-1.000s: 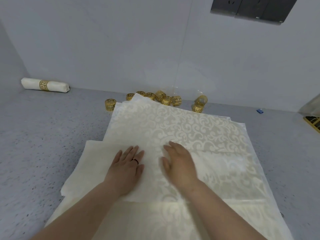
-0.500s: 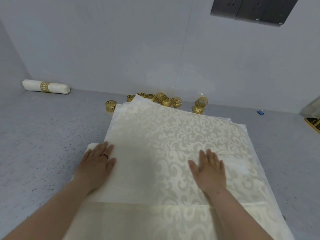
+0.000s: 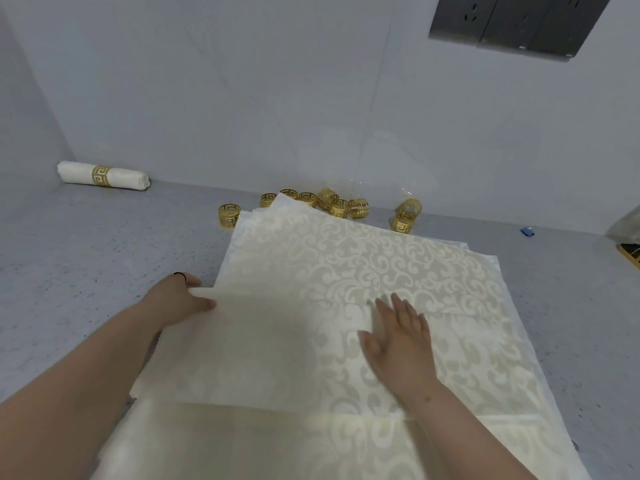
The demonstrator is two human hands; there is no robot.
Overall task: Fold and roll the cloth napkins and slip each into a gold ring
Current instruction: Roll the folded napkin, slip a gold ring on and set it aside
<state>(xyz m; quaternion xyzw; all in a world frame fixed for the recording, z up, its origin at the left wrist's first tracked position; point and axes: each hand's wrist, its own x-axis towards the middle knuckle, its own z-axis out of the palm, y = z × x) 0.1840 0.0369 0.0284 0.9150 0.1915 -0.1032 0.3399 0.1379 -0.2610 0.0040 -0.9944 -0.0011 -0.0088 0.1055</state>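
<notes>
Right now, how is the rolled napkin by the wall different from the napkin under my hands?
The rolled napkin is a tight cylinder with a gold ring around its middle; the top napkin is still spread out with no ring on it. The rolled napkin lies alone against the far left wall, untouched; the top napkin sits on a stack, with the left hand gripping its edge and the right hand lying flat on it. Both are cream cloth.

- I see a grey speckled counter [image 3: 86,258]
- napkin stack [image 3: 363,271] on it
- loose gold rings [image 3: 339,206] behind stack
- ringed rolled napkin [image 3: 104,174] far left
- small blue bit [image 3: 527,232] right
</notes>
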